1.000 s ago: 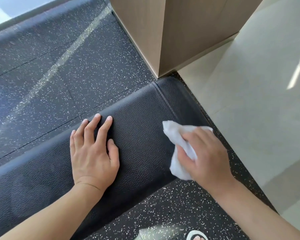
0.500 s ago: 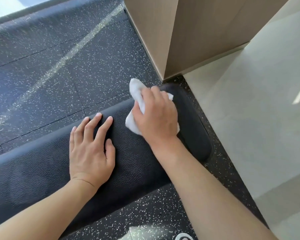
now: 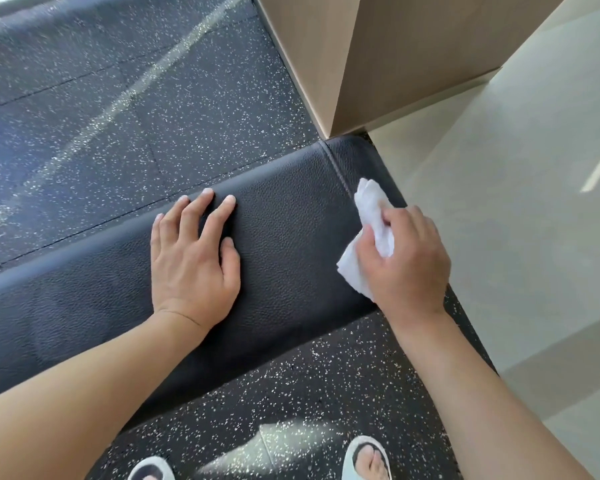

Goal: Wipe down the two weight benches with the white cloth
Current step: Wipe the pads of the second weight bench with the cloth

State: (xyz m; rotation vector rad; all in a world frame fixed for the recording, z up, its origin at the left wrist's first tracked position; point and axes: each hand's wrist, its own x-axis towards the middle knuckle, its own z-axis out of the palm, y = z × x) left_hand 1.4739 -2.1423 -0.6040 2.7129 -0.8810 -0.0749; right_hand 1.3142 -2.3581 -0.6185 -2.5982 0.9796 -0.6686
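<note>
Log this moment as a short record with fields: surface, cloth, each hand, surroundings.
surface: black leather-textured padded weight bench, stitched seam near its right end
cloth: crumpled white cloth at the bench's right end
right hand: right hand grips the cloth, pressing it on the pad
left hand: left hand rests flat on the pad, fingers spread
surroundings: speckled black rubber floor; tan wooden column behind the bench's end; pale slippers below

- We see a black, pebble-grained weight bench [image 3: 284, 244].
- White cloth [image 3: 368, 237].
- Dark floor mat [image 3: 153, 116], white-speckled.
- Tan wood-grain cabinet [image 3: 378, 57], far right.
- Slippers [image 3: 366, 459], near, perhaps pale blue-grey.
</note>
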